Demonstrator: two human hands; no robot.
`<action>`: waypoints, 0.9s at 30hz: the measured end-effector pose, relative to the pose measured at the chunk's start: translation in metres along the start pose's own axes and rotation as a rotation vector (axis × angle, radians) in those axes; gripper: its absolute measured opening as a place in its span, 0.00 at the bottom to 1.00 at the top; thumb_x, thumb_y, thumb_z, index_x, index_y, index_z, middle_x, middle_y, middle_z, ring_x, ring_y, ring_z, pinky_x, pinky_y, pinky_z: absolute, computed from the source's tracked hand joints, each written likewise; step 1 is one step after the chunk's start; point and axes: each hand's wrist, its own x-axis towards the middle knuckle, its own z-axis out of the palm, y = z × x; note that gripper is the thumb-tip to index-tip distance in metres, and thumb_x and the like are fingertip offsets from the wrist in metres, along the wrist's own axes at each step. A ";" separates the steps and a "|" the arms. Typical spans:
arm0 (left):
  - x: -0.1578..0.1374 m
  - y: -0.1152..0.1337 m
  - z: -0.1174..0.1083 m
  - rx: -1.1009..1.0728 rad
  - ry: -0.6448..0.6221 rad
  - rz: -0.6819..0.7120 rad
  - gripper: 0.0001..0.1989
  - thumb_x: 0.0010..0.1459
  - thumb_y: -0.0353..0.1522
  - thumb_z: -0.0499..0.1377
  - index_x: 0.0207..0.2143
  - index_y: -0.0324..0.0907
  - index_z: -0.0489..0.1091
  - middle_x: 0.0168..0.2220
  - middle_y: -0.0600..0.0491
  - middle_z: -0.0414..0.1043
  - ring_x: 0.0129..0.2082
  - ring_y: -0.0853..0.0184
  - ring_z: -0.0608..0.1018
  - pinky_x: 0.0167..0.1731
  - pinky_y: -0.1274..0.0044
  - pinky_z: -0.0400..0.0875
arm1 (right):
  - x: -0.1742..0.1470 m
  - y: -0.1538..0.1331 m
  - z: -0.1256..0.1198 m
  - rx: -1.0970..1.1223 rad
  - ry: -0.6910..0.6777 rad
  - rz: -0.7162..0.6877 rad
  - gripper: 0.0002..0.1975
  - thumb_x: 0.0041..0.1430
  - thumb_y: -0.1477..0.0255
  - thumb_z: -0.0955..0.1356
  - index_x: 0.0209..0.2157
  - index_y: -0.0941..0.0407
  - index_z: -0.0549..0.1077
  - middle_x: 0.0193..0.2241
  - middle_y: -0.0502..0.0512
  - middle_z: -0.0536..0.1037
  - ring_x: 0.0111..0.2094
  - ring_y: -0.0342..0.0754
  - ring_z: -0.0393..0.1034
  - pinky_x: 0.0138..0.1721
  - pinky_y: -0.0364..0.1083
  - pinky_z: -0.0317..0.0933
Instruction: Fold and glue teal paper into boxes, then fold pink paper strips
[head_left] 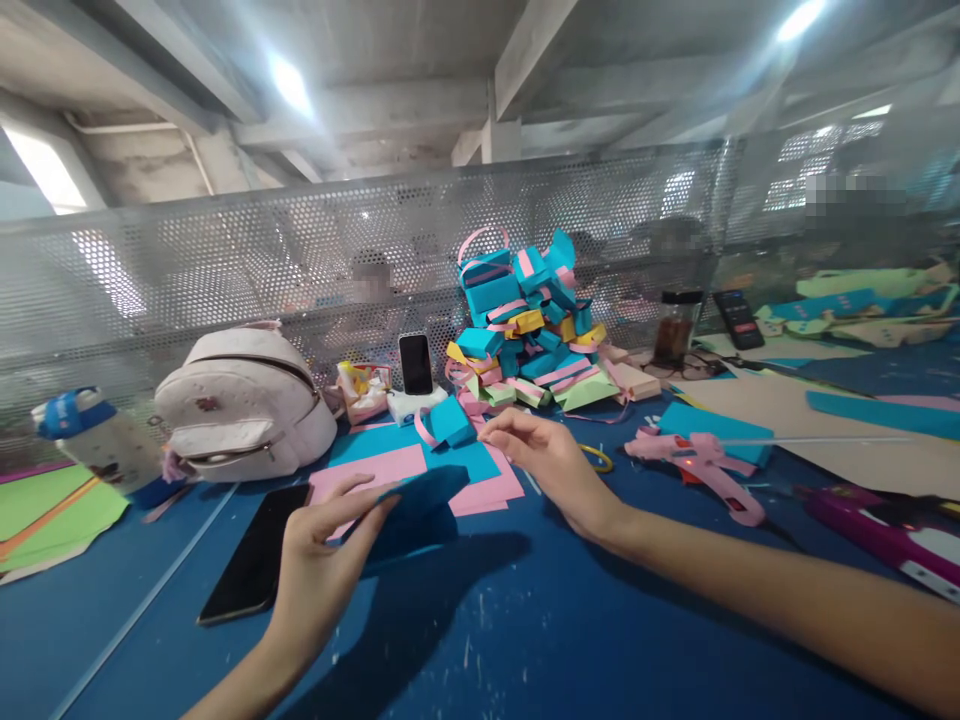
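My left hand (326, 550) pinches a folded piece of blue paper (424, 505) between thumb and fingers, holding it above the table. To its right, my right hand (551, 462) is raised with thumb and fingertips pressed together; whether anything tiny is between them cannot be made out. Just behind the hands, a small blue paper bag with a pink handle (448, 423) lies on flat pink sheets (487, 492) and blue sheets. A pink hot glue gun (705, 462) rests right of my right hand, with a glue stick in its rear.
A tall heap of blue, pink and yellow paper bags (525, 330) stands behind. Leftward are a black phone (251, 560), a white backpack (247, 410) and a bottle (97, 445). A purple tool (877, 525), a lidded jar (675, 330) and paper sheets (810, 425) lie right. A perforated metal screen (360, 230) borders the table.
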 end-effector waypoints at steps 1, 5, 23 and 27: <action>0.000 0.001 -0.001 0.038 -0.044 0.104 0.07 0.56 0.30 0.63 0.33 0.48 0.82 0.31 0.54 0.84 0.37 0.58 0.83 0.48 0.65 0.72 | -0.003 -0.006 0.000 -0.036 -0.016 -0.065 0.14 0.63 0.59 0.68 0.36 0.55 0.76 0.32 0.52 0.72 0.31 0.44 0.63 0.31 0.44 0.58; -0.005 0.008 -0.001 0.165 -0.213 0.434 0.16 0.58 0.23 0.60 0.43 0.50 0.77 0.38 0.56 0.83 0.36 0.65 0.84 0.54 0.65 0.65 | -0.019 -0.028 0.003 -0.213 -0.132 -0.312 0.12 0.62 0.59 0.69 0.39 0.52 0.79 0.34 0.53 0.74 0.35 0.47 0.66 0.38 0.47 0.60; -0.018 0.028 0.005 0.294 -0.358 0.536 0.17 0.57 0.21 0.58 0.45 0.49 0.72 0.33 0.58 0.82 0.34 0.66 0.82 0.54 0.64 0.58 | -0.040 -0.038 0.012 -0.537 -0.261 -0.570 0.04 0.63 0.69 0.70 0.38 0.51 0.79 0.34 0.52 0.76 0.36 0.47 0.64 0.41 0.48 0.58; -0.020 0.031 0.005 0.303 -0.372 0.540 0.16 0.57 0.21 0.58 0.43 0.48 0.71 0.33 0.58 0.81 0.34 0.67 0.82 0.55 0.65 0.56 | -0.040 -0.038 0.012 -0.535 -0.252 -0.604 0.03 0.62 0.71 0.71 0.37 0.53 0.79 0.32 0.51 0.76 0.35 0.47 0.63 0.39 0.48 0.57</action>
